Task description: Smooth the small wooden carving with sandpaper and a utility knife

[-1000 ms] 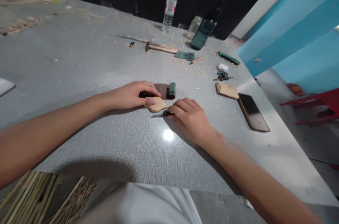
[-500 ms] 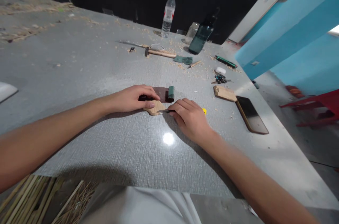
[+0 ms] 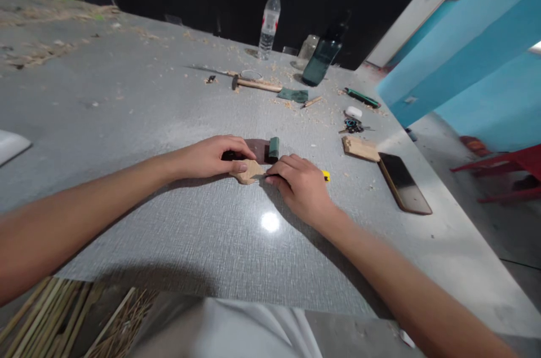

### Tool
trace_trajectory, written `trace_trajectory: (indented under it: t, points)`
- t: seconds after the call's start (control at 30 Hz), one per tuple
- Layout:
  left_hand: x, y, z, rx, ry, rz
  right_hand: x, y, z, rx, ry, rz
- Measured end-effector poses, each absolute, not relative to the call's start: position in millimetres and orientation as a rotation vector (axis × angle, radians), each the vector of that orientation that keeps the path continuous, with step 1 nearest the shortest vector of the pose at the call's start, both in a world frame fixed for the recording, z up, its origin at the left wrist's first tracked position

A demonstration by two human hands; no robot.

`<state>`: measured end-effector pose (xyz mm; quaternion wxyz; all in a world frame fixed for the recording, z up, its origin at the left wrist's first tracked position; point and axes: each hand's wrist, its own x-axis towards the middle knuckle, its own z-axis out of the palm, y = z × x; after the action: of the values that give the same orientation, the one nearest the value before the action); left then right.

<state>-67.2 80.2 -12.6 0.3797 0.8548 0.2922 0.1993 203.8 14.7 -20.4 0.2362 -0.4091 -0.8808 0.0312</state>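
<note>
Far left, below bench edge: bundle of sticks. Left hand next, low over bench, grip closed on wood piece, thumb on top, fingers along far side. Wood piece sits front-center of bench, between the two hands. Hammer lies farther back, handle pointing right, shavings around. Just behind wood piece: sheet, right end curled up, green outside. Clear bottle upright at back. Right hand, grip wrapped around knife, yellow end sticking out on right, blade pointing left at wood piece's right edge; contact too small to tell. Back again: jar, dark bottle just right of it. Right side: green cutter, white case, keys, wood block, its right end at phone. Far right, off bench: red stool.
</note>
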Motion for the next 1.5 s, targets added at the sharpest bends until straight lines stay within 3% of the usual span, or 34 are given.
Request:
trace_trajectory:
  t: [0.27, 0.63, 1.13, 1.5]
  points:
    - [-67.4, 81.4, -13.3, 2.191, 0.74, 0.5, 206.4, 19.2, -18.1, -1.082, -2.388, 0.22]
    - [-65.4, 81.1, -13.8, 2.173, 0.749, 0.522, 204.0, 17.6, -19.0, -1.175, -2.48, 0.058]
    - [-65.6, 78.8, -10.8, 2.236, 0.763, 0.494, 197.7, 21.0, 1.7, -1.46, -2.494, 0.499]
    - [-65.6, 78.3, -10.9, 2.163, 0.775, 0.489, 193.3, 12.3, -14.3, -1.172, -2.425, 0.247]
